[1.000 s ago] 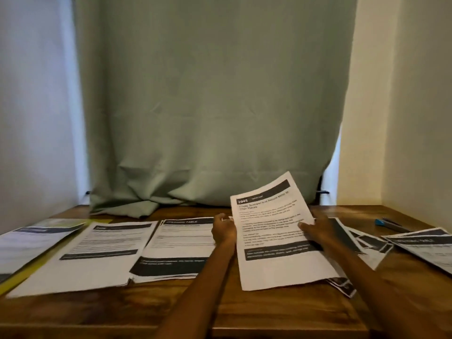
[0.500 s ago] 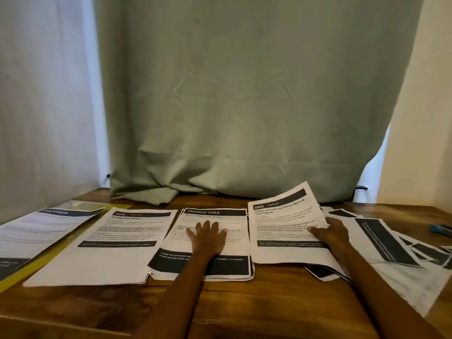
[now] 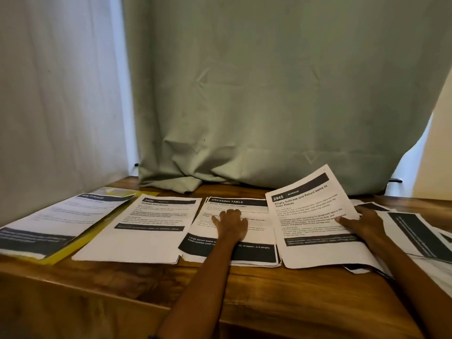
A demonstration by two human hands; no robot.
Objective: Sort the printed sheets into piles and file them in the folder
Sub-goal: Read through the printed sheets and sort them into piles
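Pressing flat left hand (image 3: 231, 226) on pile (image 3: 234, 250); right hand (image 3: 364, 222) pinching sheet (image 3: 315, 223).

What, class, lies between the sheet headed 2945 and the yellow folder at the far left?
Two piles: the DRESSING TABLE pile, with the left hand flat on it, and the 3406 pile. A printed sheet covers the folder.
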